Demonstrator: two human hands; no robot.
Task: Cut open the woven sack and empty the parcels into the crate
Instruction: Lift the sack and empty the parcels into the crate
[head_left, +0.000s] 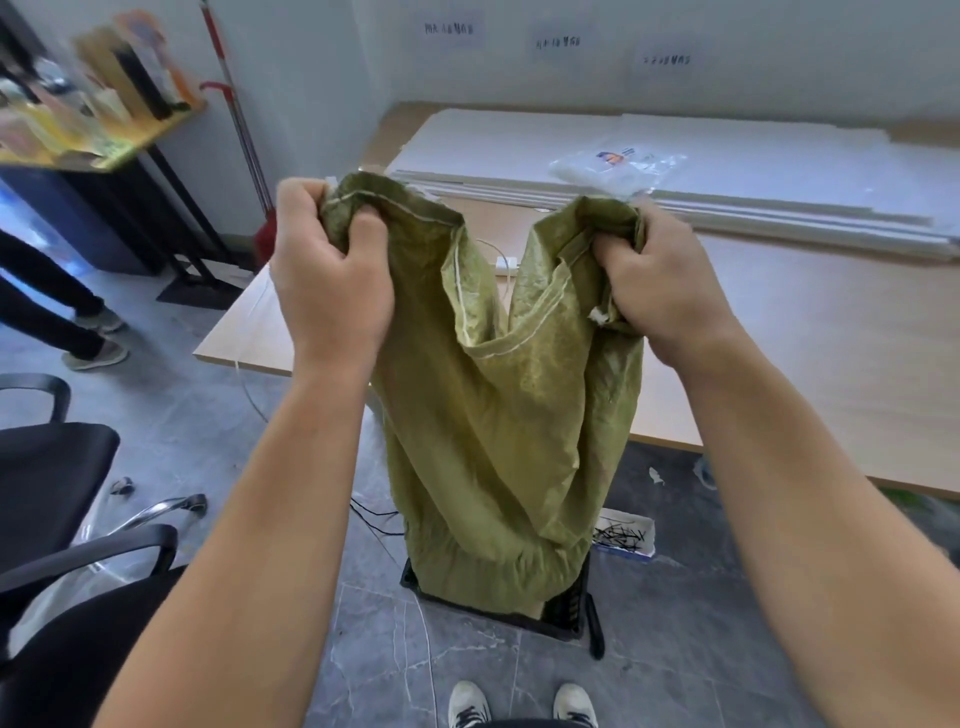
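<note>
Head view: I am standing over a black crate on the floor, holding the green woven sack upside down so its lower end is sitting inside the crate.
Left hand: my left hand is bunching one upper corner of the sack, fingers curled tight into the fabric.
Right hand: my right hand is gripping the other upper corner the same way, fingers clamped on a gathered fold.
Sack position: it is hanging between my fists, sagging in the middle, in front of the tabletop.
Handling: the weave is looking thin, soft and crinkly, folding easily; I am judging it light in itself, and a little slick, so a fistful is holding better than a pinch.
Where to hold: the stitched corners and the white seam are looking like the firmest places.
Parcels: none are showing; the sack is covering the crate's inside.
Risk: I am guessing the sack could slip if any weight is shifting inside.
Writing: paper sheets on the wall are carrying characters too blurred to read; a clear bag on the tabletop is showing a small coloured print I cannot make out.
</note>
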